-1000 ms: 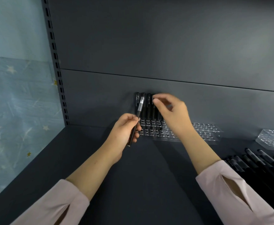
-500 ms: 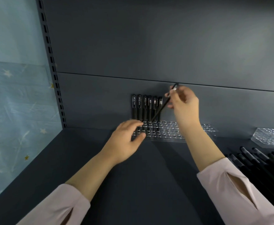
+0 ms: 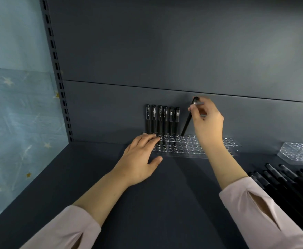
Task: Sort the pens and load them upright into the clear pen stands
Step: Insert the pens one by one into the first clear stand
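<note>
Two hands work at a dark grey shelf (image 3: 165,203), seen from the person's own head. A clear stand (image 3: 192,150) with rows of round holes lies on the shelf against the back panel (image 3: 165,51). Six black pens (image 3: 162,119) stand upright side by side in the stand's back row, at its left end.

The right hand (image 3: 207,121) is raised above the stand and pinches the top of a seventh pen (image 3: 187,123) between thumb and fingertips, with the other fingers curled. This pen tilts with its top leaning right. Its lower tip meets the back row just right of the six pens; whether it sits in a hole cannot be told.

The left hand (image 3: 140,159) lies palm down, fingers straight and close together, thumb spread to the side. Its fingertips rest on the stand's left end, just in front of the upright pens.

At the far right a second stand (image 3: 299,152) sits on the shelf, well apart from the first. In front of it lies a pile (image 3: 290,182) of loose black pens. Both arms wear pale pink sleeves (image 3: 66,230). A pale blue sheet (image 3: 12,105) with stars hangs beyond the shelf's left edge
</note>
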Motion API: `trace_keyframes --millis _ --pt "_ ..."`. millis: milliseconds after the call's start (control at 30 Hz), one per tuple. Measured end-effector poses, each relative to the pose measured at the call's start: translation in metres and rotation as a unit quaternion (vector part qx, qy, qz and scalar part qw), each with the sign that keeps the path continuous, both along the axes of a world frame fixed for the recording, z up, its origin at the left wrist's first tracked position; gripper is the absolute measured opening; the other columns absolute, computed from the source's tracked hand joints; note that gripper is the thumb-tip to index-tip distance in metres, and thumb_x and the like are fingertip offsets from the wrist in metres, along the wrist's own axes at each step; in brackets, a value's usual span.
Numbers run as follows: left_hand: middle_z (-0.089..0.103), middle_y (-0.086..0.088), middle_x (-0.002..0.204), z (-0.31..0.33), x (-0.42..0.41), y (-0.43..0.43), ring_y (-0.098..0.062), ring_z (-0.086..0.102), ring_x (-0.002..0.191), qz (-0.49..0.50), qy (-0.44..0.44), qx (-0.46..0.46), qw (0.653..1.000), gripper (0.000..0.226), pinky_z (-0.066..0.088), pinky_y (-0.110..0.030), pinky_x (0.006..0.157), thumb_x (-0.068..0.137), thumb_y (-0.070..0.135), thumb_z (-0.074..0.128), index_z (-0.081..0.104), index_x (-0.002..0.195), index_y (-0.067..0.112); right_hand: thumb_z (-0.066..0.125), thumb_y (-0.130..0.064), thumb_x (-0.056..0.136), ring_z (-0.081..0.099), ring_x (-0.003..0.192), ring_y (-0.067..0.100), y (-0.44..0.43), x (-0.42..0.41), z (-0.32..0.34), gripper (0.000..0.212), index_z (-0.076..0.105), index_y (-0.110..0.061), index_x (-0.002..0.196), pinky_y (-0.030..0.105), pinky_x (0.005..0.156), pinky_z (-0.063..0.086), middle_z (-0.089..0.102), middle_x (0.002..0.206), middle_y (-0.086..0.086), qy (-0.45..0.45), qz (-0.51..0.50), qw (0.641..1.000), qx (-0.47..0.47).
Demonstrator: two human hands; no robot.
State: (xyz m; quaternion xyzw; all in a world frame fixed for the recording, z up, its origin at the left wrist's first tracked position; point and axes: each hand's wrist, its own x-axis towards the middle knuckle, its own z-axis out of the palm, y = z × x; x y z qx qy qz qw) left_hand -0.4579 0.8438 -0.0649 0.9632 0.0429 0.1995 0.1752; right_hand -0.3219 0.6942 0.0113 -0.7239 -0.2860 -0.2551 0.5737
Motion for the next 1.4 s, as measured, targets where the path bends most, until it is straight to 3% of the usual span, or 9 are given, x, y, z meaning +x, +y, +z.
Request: trace_keyframes --millis 67,233,467,567,667,767,900,1167,1400 --pt "0.015 0.017 0.158 0.0 0.0 0.0 -0.003 0.0 0.147 -0.001 -0.001 0.0 1.0 0.064 0.012 -0.036 0.119 0.097 0.046 0.046 0.021 0.153 0.029 0.059 -0.017 0.094 0.06 0.071 0.002 0.0 0.0 -0.005 0.025 0.054 -0.027 0.116 0.003 0.064 0.041 0.065 0.082 -0.008 -0.013 -0.004 0.999 -0.042" --pt "0.015 0.017 0.157 -0.002 0.0 0.0 -0.002 0.0 0.146 -0.003 -0.002 0.0 1.0 0.064 0.012 -0.036 0.118 0.097 0.046 0.047 0.021 0.153 0.029 0.059 -0.014 0.094 0.056 0.076 0.007 0.003 0.002 -0.013 0.025 0.058 -0.02 0.118 0.021 0.075 0.046 0.061 0.097 -0.002 -0.057 -0.031 0.991 -0.117" --pt "0.013 0.012 0.162 0.004 -0.003 -0.004 -0.008 -0.001 0.149 0.005 0.007 0.009 1.0 0.063 0.004 -0.033 0.12 0.1 0.044 0.044 0.017 0.155 0.028 0.061 -0.02 0.093 0.055 0.08 0.011 -0.002 0.0 -0.005 0.033 0.058 -0.023 0.126 0.005 0.07 0.035 0.057 0.102 -0.003 -0.063 -0.024 0.99 -0.125" --pt "0.014 0.01 0.162 0.013 -0.008 -0.016 -0.011 -0.001 0.15 0.02 -0.005 0.026 0.999 0.06 -0.001 -0.032 0.121 0.101 0.041 0.042 0.019 0.155 0.027 0.062 -0.022 0.092 0.057 0.085 0.015 -0.015 -0.005 0.008 0.035 0.056 -0.025 0.126 0.012 0.071 0.039 0.061 0.101 -0.003 -0.043 -0.018 0.992 -0.118" --pt "0.034 0.009 0.154 0.024 -0.011 -0.044 -0.013 0.022 0.146 0.037 -0.037 -0.022 0.998 0.05 0.02 -0.035 0.12 0.1 0.038 0.045 0.036 0.148 0.026 0.063 -0.024 0.091 0.059 0.087 0.017 -0.042 -0.006 0.017 0.031 0.058 -0.026 0.122 0.026 0.076 0.045 0.062 0.099 -0.003 -0.036 -0.009 0.988 -0.153" --pt "0.056 0.01 0.133 0.026 -0.011 -0.084 -0.009 0.052 0.122 0.028 -0.002 -0.094 0.995 0.036 0.045 -0.033 0.102 0.098 0.037 0.049 0.053 0.132 0.026 0.065 -0.026 0.089 0.06 0.087 0.015 -0.084 -0.001 0.022 0.024 0.063 -0.026 0.113 0.025 0.077 0.043 0.065 0.095 -0.004 -0.025 -0.001 0.979 -0.202" --pt "0.063 0.01 0.113 0.015 -0.008 -0.141 -0.007 0.061 0.097 0.042 0.063 -0.139 0.987 0.03 0.05 -0.026 0.089 0.096 0.043 0.052 0.062 0.116 0.024 0.069 -0.025 0.086 0.06 0.081 0.012 -0.139 0.009 0.017 0.016 0.067 -0.024 0.102 0.019 0.075 0.041 0.066 0.086 -0.007 0.01 0.015 0.968 -0.25" --pt "0.049 -0.001 0.132 0.009 0.019 -0.239 -0.021 0.046 0.125 0.084 0.102 -0.148 0.98 0.056 0.042 -0.038 0.105 0.096 0.053 0.047 0.05 0.136 0.014 0.068 -0.021 0.087 0.062 0.079 0.011 -0.233 0.034 -0.015 0.006 0.07 -0.021 0.093 0.02 0.079 0.046 0.069 0.084 -0.007 0.043 0.048 0.951 -0.302" --pt "0.038 -0.01 0.143 0.012 0.046 -0.29 -0.031 0.032 0.134 0.207 0.138 -0.139 0.959 0.104 0.033 -0.041 0.106 0.074 0.085 0.043 0.037 0.141 0.006 0.063 -0.02 0.09 0.06 0.079 -0.002 -0.266 0.046 -0.036 0.008 0.071 -0.022 0.091 0.001 0.07 0.04 0.069 0.083 -0.014 0.054 0.071 0.965 -0.248"
